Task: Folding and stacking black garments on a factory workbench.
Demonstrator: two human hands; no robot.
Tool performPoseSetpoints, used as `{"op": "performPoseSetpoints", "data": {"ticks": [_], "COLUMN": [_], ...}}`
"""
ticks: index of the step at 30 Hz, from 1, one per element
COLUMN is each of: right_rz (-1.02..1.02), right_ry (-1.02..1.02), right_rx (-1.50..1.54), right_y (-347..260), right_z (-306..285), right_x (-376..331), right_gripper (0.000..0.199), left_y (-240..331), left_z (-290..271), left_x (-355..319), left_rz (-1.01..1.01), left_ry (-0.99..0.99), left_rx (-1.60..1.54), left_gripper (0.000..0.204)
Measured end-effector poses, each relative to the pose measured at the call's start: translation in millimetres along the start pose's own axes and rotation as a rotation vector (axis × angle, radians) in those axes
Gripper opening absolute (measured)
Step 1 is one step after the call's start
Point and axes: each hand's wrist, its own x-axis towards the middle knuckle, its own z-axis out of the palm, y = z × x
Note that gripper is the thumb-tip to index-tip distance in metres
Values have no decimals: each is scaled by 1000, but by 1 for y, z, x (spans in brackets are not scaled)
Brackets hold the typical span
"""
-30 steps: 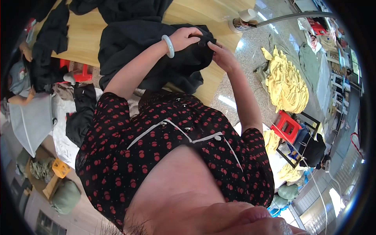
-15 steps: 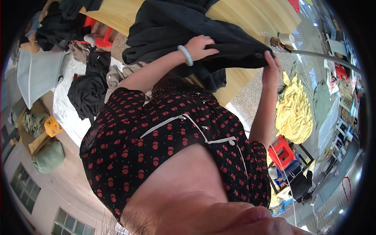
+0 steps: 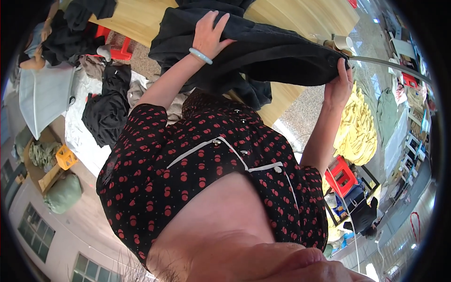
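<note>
A black garment [image 3: 277,51] stretches across a wooden table in front of me, with a round button near its right end and a hollow fold along the lower edge. Whether it is trousers or a jacket I cannot tell. My left hand [image 3: 209,36], with a pale bangle [image 3: 201,56] on its wrist, lies on the cloth with fingers apart. At the garment's right end, by the button, my right hand [image 3: 339,83] is closed on the edge, thumb and fingers gripping the cloth. Part of the garment hangs down toward me.
The light wooden table [image 3: 324,21] carries a paper cup [image 3: 343,43] near a bent metal bar [image 3: 390,66]. Yellow cloth [image 3: 356,124] is heaped at the right above a red stool [image 3: 341,176]. Black clothes [image 3: 107,110] lie at the left; another person's hands [image 3: 40,51] work at the far left.
My left hand has moved up and left across the cloth, its fingers spreading. My right hand has drawn the garment's end to the right, and the hollow fold has widened.
</note>
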Motion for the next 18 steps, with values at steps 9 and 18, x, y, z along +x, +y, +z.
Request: {"op": "performPoseSetpoints", "data": {"ticks": [9, 18], "right_rz": [60, 89], "right_ry": [120, 34], "right_rx": [21, 83], "right_y": [6, 10], "right_z": [-14, 4], "right_x": [12, 21], "right_gripper": [15, 13], "left_y": [-27, 32], "left_z": [-30, -16], "left_x": [35, -25], "left_rz": [-694, -58], "left_ry": [-513, -280], "left_rx": [-1149, -321], "left_gripper": [28, 48]}}
